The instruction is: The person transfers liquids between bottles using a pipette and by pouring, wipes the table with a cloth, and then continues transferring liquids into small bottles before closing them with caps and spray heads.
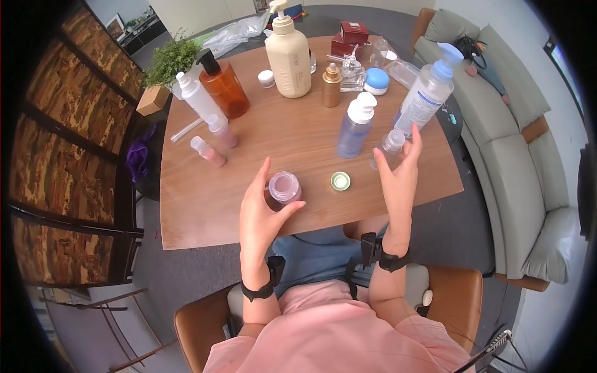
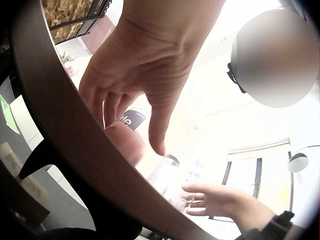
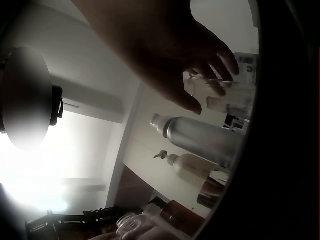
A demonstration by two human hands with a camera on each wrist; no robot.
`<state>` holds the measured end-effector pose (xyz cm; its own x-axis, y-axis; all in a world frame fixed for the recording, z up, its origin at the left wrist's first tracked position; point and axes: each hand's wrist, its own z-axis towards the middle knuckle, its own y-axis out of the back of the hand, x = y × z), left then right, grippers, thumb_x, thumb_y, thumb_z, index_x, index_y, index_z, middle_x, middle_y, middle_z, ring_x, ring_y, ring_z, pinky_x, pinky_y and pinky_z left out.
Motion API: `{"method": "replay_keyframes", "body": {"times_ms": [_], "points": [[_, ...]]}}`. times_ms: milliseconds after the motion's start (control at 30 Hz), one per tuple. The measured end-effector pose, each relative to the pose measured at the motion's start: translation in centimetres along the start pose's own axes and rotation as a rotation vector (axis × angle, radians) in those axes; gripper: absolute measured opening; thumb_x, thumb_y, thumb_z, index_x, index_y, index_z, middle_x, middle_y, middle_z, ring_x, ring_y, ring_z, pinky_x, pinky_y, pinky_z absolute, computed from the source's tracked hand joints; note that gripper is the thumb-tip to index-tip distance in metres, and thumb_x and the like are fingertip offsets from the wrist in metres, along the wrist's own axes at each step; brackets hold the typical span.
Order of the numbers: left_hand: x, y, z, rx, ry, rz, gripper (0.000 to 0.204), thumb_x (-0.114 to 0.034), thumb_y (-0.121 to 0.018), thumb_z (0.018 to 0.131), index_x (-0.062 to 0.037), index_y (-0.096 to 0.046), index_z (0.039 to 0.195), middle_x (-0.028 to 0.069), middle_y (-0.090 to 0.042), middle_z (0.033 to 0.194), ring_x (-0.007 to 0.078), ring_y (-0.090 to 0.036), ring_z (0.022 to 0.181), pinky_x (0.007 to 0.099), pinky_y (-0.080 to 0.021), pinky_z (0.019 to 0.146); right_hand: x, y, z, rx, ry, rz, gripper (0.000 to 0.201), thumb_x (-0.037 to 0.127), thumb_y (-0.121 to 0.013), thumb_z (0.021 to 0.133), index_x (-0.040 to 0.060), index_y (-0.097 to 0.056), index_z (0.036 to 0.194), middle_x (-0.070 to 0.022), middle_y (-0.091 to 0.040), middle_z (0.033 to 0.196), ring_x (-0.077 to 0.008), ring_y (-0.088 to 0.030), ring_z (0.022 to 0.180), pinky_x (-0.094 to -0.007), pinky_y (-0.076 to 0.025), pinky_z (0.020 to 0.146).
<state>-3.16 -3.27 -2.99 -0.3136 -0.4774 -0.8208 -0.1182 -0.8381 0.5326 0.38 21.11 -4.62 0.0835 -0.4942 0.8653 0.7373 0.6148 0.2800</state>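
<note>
- The left hand's [image 1: 257,210] fingers are spread, thumb apart, around the pink jar [image 1: 285,186], which stands on the table [image 1: 205,214] near its front edge.
- The right hand's [image 1: 401,177] fingers are also parted, around the small clear bottle [image 1: 392,142]; contact is unclear.
- Best close evenly and low, keeping both upright.
- Between the hands lies the green cap [image 1: 340,181]; sleeves aside, wrists should clear it.
- Beyond, the tall pump bottle [image 1: 426,94] crowds the right fingertips, so move gently.
</note>
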Motion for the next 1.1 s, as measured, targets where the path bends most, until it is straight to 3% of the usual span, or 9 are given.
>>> {"method": "replay_keyframes", "body": {"times_ms": [133, 333, 433, 500, 700, 800, 867, 967, 1100], "points": [[0.3, 0.0, -0.1, 0.004, -0.019, -0.014, 0.094, -0.015, -0.090, 0.060, -0.0011, -0.043, 0.141, 0.0186, -0.063, 0.120, 0.0263, -0.063, 0.106, 0.0377, -0.051, 0.090, -0.8, -0.4, -0.1, -0.023, 0.018, -0.031, 0.064, 0.011, -0.071, 0.085, 0.0009, -0.037, 0.138, -0.0215, -0.058, 0.121, -0.0319, -0.057, 0.112, -0.0390, -0.043, 0.096], [0.8, -0.3, -0.1, -0.007, -0.024, -0.027, 0.091, -0.013, -0.088, 0.062, -0.0021, -0.043, 0.141, 0.0190, -0.063, 0.121, 0.0262, -0.063, 0.107, 0.0372, -0.052, 0.090, 3.0, 1.2, -0.7, -0.079, -0.005, 0.126, 0.047, 0.012, -0.075, 0.083, 0.0002, -0.051, 0.121, -0.0116, -0.063, 0.110, -0.0197, -0.060, 0.102, -0.0346, -0.045, 0.092], [0.8, -0.7, 0.1, -0.041, -0.020, -0.048, 0.089, -0.011, -0.087, 0.064, -0.0032, -0.043, 0.141, 0.0188, -0.062, 0.121, 0.0271, -0.063, 0.107, 0.0373, -0.052, 0.091, 3.9, 1.3, -1.7, 0.099, -0.085, 0.399, 0.047, 0.011, -0.077, 0.081, 0.0008, -0.052, 0.120, -0.0092, -0.063, 0.110, -0.0163, -0.060, 0.100, -0.0329, -0.046, 0.091], [0.7, -1.1, 0.0, -0.064, 0.004, -0.066, 0.088, -0.010, -0.086, 0.065, -0.0036, -0.043, 0.141, 0.0187, -0.062, 0.121, 0.0280, -0.063, 0.107, 0.0371, -0.051, 0.092, 4.5, 0.9, -2.2, 0.411, -0.137, 0.544, 0.052, 0.010, -0.079, 0.078, 0.0008, -0.051, 0.121, -0.0084, -0.063, 0.109, -0.0153, -0.060, 0.098, -0.0321, -0.047, 0.089], [-1.1, 0.8, -1.3, -0.194, -0.127, 0.338, 0.078, -0.004, -0.080, 0.071, -0.0044, -0.044, 0.140, 0.0193, -0.061, 0.122, 0.0311, -0.061, 0.108, 0.0402, -0.047, 0.093, 5.6, -1.6, -3.8, 0.617, -0.149, 0.568, 0.060, 0.013, -0.083, 0.075, -0.0006, -0.049, 0.123, -0.0073, -0.063, 0.108, -0.0145, -0.063, 0.094, -0.0304, -0.048, 0.086], [-2.4, 2.7, -1.8, -0.237, -0.181, 0.291, 0.060, -0.006, -0.073, 0.080, -0.0038, -0.051, 0.136, 0.0173, -0.063, 0.120, 0.0271, -0.060, 0.109, 0.0394, -0.046, 0.092, 5.7, -2.3, -4.2, 0.694, -0.208, 0.578, 0.060, 0.015, -0.083, 0.076, -0.0005, -0.049, 0.123, -0.0069, -0.064, 0.106, -0.0140, -0.062, 0.092, -0.0296, -0.048, 0.084], [-3.1, 3.4, -2.1, -0.212, -0.140, -0.004, 0.044, -0.011, -0.066, 0.086, -0.0016, -0.057, 0.129, 0.0145, -0.064, 0.118, 0.0231, -0.059, 0.109, 0.0361, -0.045, 0.092, 6.1, -2.8, -4.6, 0.754, -0.210, 0.640, 0.060, 0.017, -0.084, 0.074, 0.0000, -0.051, 0.122, -0.0069, -0.064, 0.105, -0.0134, -0.061, 0.091, -0.0284, -0.048, 0.083], [-3.6, 3.4, -2.2, -0.133, -0.130, -0.288, 0.037, -0.008, -0.066, 0.085, -0.0027, -0.063, 0.121, 0.0131, -0.066, 0.112, 0.0247, -0.061, 0.104, 0.0347, -0.046, 0.089, 7.0, -3.3, -5.2, 0.786, -0.114, 0.572, 0.059, 0.017, -0.084, 0.072, 0.0018, -0.054, 0.121, -0.0063, -0.064, 0.105, -0.0131, -0.060, 0.090, -0.0279, -0.048, 0.082], [-2.7, 3.0, -2.4, -0.082, -0.100, -0.401, 0.038, -0.008, -0.066, 0.084, -0.0024, -0.063, 0.121, 0.0117, -0.067, 0.111, 0.0214, -0.061, 0.101, 0.0330, -0.047, 0.087, 8.0, -3.7, -5.7, 0.808, 0.012, 0.471, 0.056, 0.016, -0.084, 0.073, 0.0034, -0.056, 0.119, -0.0086, -0.065, 0.106, -0.0183, -0.062, 0.093, -0.0307, -0.049, 0.083]]}}
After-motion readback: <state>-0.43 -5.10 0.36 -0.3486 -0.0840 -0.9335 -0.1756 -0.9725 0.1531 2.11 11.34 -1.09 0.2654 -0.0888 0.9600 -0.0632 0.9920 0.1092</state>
